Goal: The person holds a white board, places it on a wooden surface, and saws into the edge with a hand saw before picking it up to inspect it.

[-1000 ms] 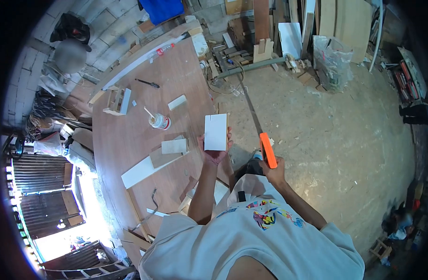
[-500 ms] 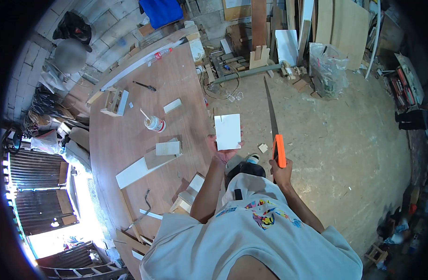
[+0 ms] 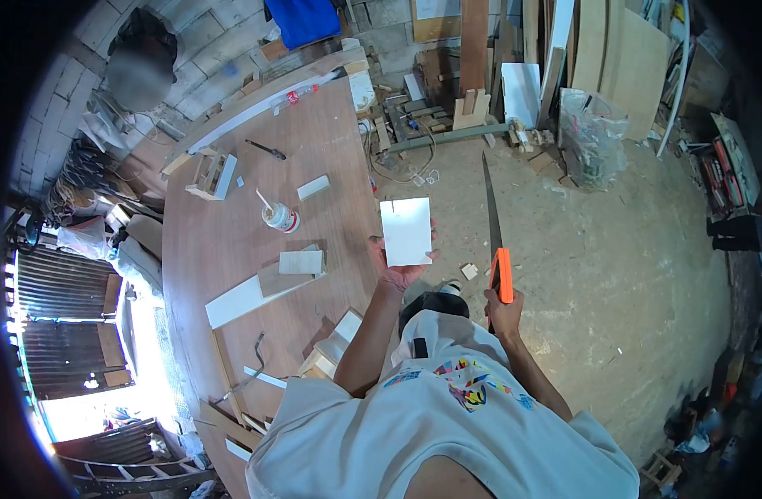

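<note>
A white rectangular board (image 3: 406, 232) rests on my left hand (image 3: 402, 271), whose fingers wrap its edges from below near the table's right edge. A small dark notch shows at the board's top. My right hand (image 3: 504, 311) grips the orange handle of a handsaw (image 3: 494, 212), its long blade pointing up and away over the floor. The saw and the board are apart. On the brown table (image 3: 331, 150) lie a white block (image 3: 313, 187), a pale block (image 3: 301, 262) and a long white board (image 3: 235, 303).
A glue jar (image 3: 281, 218) with a stick stands on the table, near a small wooden frame (image 3: 211, 175) and a dark tool (image 3: 266, 150). A plastic bag (image 3: 593, 137) and leaning planks (image 3: 601, 50) are by the back wall. A wood scrap (image 3: 470, 271) lies on the floor.
The view has shifted slightly. My left hand still holds the white board, which sits a little closer to the table's edge. The saw in my right hand appears slightly lower and further right.
</note>
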`<state>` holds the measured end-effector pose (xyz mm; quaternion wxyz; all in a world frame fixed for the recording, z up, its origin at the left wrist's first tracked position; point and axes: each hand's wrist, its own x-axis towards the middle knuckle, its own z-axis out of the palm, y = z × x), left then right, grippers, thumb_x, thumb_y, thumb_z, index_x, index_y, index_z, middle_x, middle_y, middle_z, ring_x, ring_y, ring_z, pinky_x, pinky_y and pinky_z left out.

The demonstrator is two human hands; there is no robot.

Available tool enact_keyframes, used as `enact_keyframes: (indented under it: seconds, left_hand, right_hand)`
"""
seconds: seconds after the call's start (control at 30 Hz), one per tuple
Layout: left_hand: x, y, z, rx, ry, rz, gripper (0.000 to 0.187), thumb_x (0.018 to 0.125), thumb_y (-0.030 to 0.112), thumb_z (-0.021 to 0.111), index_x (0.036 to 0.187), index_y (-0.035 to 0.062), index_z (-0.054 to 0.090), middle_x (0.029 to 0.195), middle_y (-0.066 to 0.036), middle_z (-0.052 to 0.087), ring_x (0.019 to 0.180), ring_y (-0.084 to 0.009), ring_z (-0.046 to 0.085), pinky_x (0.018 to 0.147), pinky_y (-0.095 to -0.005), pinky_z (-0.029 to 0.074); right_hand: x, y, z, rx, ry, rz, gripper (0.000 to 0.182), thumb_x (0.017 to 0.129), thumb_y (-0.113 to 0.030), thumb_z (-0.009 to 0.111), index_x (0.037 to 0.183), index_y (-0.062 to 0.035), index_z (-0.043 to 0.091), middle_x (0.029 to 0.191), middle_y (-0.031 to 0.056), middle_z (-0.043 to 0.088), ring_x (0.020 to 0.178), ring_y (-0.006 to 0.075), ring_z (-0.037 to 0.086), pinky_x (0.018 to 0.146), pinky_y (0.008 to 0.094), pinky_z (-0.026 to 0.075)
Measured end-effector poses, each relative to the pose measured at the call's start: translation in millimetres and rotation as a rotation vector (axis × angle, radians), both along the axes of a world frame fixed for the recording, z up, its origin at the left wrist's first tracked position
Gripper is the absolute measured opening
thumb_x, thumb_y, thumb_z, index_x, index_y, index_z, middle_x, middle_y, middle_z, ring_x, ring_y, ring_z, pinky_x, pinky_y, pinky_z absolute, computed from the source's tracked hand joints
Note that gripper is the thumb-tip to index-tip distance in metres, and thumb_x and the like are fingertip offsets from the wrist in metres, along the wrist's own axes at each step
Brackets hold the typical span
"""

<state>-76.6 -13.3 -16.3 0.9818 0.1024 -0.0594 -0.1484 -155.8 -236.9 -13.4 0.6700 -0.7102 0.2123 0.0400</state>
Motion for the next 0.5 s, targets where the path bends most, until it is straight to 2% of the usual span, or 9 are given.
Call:
enact_keyframes:
  seconds: [0.07,0.2,0.27,0.5]
  left_hand:
    - [-1.0,0.0,1.7,-0.065,-0.008,-0.013,0.088,0.064,0.051,0.055,0.137,0.0074,0.035,0.131,-0.021,0.043,0.105,-0.0273,0.048,0.072,-0.0391,0.041]
    - [-4.9,-1.0,6.4,-0.090,-0.029,-0.017,0.087,0.064,0.051,0.055,0.137,0.0075,0.035,0.130,-0.021,0.043,0.105,-0.0281,0.048,0.073,-0.0397,0.041]
    - [-8.0,-0.6,6.2,-0.078,0.016,-0.019,0.082,0.068,0.053,0.054,0.139,0.0159,0.036,0.133,-0.018,0.042,0.105,-0.0302,0.050,0.069,-0.0394,0.041]
    - [-9.7,2.5,11.2,-0.049,0.014,-0.042,0.084,0.068,0.053,0.054,0.139,0.0121,0.034,0.133,-0.022,0.041,0.104,-0.0306,0.052,0.072,-0.0415,0.041]
  right_hand:
    - [0.4,2.0,2.2,0.001,-0.013,0.007,0.017,0.071,-0.005,0.060,0.057,-0.0023,0.050,0.048,0.0013,0.048,0.041,0.0101,0.046,0.040,0.0265,0.035]
    - [-0.5,4.3,4.8,-0.021,-0.029,0.064,0.018,0.071,-0.005,0.060,0.057,-0.0025,0.050,0.049,0.0004,0.048,0.042,0.0088,0.046,0.040,0.0260,0.035]
    - [0.0,7.2,5.0,-0.015,-0.030,0.066,0.018,0.071,-0.005,0.060,0.057,-0.0024,0.050,0.049,0.0002,0.048,0.042,0.0084,0.046,0.040,0.0257,0.035]
    - [0.2,14.5,1.3,0.025,-0.048,0.099,0.015,0.072,-0.002,0.061,0.063,-0.0019,0.049,0.049,0.0019,0.047,0.038,0.0107,0.046,0.037,0.0260,0.037]
